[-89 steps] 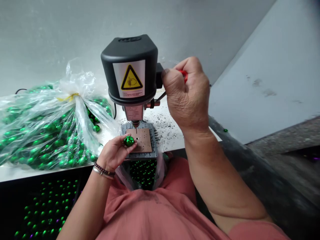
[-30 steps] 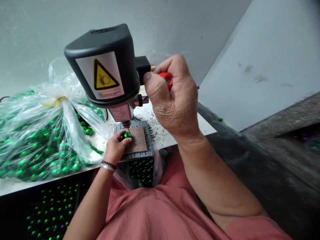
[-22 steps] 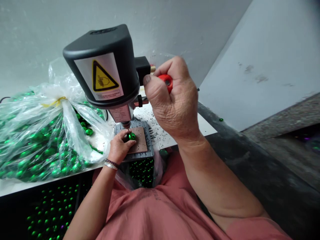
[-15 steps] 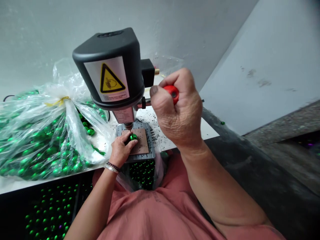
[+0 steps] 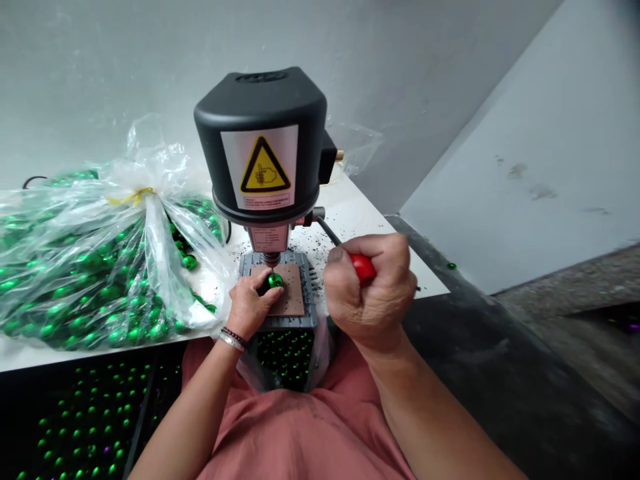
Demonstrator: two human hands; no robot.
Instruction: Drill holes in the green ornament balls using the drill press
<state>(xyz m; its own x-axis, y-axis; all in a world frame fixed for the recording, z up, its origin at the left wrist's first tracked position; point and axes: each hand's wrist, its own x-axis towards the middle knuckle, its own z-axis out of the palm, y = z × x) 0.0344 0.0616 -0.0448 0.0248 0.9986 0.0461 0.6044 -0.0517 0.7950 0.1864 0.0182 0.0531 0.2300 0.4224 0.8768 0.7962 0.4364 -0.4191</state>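
A small drill press (image 5: 260, 147) with a black hood and a yellow warning label stands on the table before me. Under its bit, my left hand (image 5: 251, 300) pinches a shiny green ball (image 5: 275, 281) against the brown board (image 5: 293, 297) on the grey base. The bit's tip reaches the top of the ball; whether it has gone in I cannot tell. To the right, my right hand (image 5: 373, 287) is wrapped round the red knob (image 5: 363, 268) of the press's feed lever (image 5: 329, 230).
A big clear plastic bag (image 5: 100, 267) of green balls, tied with yellow, lies left on the white table (image 5: 405, 267). Dark shavings are scattered round the base. Below the table edge, more green balls (image 5: 285, 353) fill a bag, with others (image 5: 85, 420) at lower left.
My left hand has brought the green ball from the board's front edge to beneath the bit. My right hand has pulled the lever's red knob down, and the bit has lowered to the ball.
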